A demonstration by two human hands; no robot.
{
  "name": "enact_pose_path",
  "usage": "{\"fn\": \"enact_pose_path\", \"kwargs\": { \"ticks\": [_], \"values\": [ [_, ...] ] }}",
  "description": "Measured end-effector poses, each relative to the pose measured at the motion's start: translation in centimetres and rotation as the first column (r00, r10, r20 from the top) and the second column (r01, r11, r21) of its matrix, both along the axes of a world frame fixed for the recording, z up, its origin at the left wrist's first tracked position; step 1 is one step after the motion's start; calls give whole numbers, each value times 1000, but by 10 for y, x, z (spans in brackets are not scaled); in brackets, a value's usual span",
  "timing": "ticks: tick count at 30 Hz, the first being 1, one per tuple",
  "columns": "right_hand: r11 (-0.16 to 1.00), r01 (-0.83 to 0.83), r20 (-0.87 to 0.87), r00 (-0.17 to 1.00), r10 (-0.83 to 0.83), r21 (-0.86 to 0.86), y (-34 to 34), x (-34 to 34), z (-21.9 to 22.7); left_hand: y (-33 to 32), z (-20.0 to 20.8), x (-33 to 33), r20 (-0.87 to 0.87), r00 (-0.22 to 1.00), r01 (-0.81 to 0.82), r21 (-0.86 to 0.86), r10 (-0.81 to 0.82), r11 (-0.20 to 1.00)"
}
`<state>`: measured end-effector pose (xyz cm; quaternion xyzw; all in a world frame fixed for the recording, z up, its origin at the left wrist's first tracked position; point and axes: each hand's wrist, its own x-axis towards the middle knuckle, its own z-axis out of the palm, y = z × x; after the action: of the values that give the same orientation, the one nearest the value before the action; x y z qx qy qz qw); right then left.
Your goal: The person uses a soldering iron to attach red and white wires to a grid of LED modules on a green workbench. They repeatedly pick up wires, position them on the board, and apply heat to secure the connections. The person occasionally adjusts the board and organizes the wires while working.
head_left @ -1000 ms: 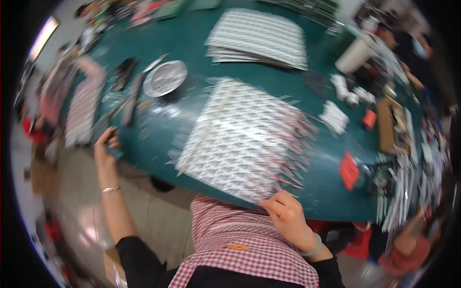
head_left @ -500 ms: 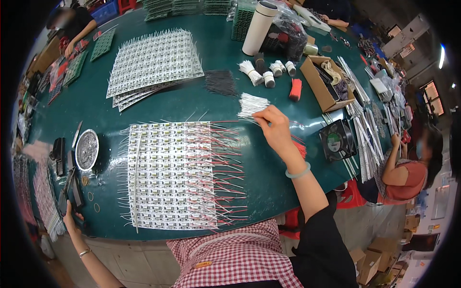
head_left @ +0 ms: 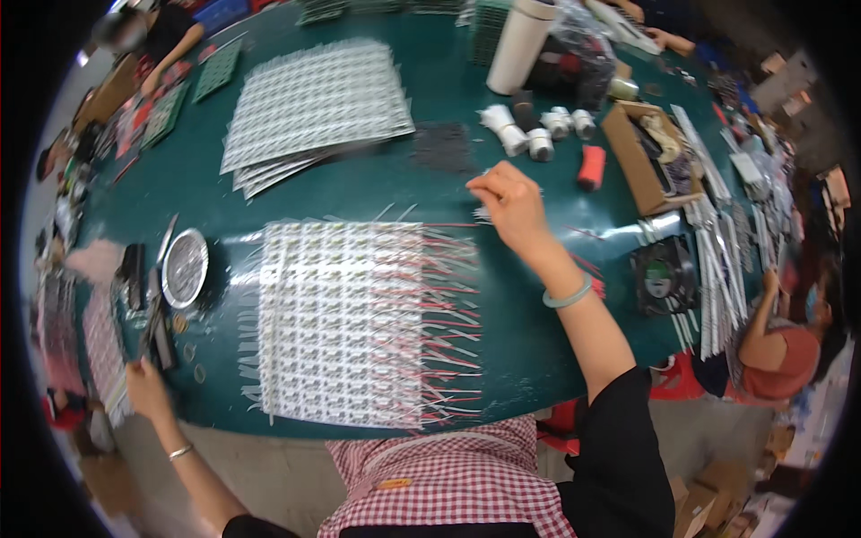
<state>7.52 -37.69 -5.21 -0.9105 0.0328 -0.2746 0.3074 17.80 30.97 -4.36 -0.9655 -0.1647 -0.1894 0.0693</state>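
My right hand (head_left: 511, 204) is closed in a pinch above a bundle of short white wires (head_left: 482, 213), which it mostly hides; anything between the fingertips is too small to make out. Below and to its left lies a white panel of small circuit boards (head_left: 327, 323), with red and white wires (head_left: 451, 327) sticking out along its right side. At the table's left edge, my left hand (head_left: 148, 390) has its fingers curled beside a dark hand tool (head_left: 161, 341); blur hides what they hold.
Stacked panels (head_left: 314, 103), black wires (head_left: 442, 148) and tied wire bundles (head_left: 541, 143) lie farther back. A metal bowl (head_left: 186, 269) stands left. To the right are a cardboard box (head_left: 641, 170), a black fan (head_left: 664, 276) and a red wire bundle (head_left: 591, 168). Co-workers sit around the table.
The whole view has shifted, with the table's things now farther right. My right hand has moved up and left relative to the white wires. My left hand has moved slightly up.
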Motion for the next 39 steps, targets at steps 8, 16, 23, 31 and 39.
{"fn": "enact_pose_path", "kwargs": {
  "ticks": [8, 16, 23, 31, 39],
  "values": [
    [939, -127, -29, 992, 124, -318, 62, 27, 2, -160, 16, -44, 183, 916, 399, -301, -358, 866],
    [818, -550, -419, 790, 447, -166, 140, -34, 9, -141, -10, -30, 57, 978, 203, -35, -201, 979],
    [805, -548, -440, 795, 417, -228, 140, -44, -15, -218, 5, -92, 20, 833, 489, -494, -553, 719],
    [807, -520, -381, 831, 405, -278, 144, -44, -17, -234, -16, -112, -27, 723, 619, -418, -690, 665],
    [812, -516, -395, 829, 395, -271, 142, -45, -15, -208, 31, -216, 91, 837, 389, -793, -540, 468]
  ]
}}
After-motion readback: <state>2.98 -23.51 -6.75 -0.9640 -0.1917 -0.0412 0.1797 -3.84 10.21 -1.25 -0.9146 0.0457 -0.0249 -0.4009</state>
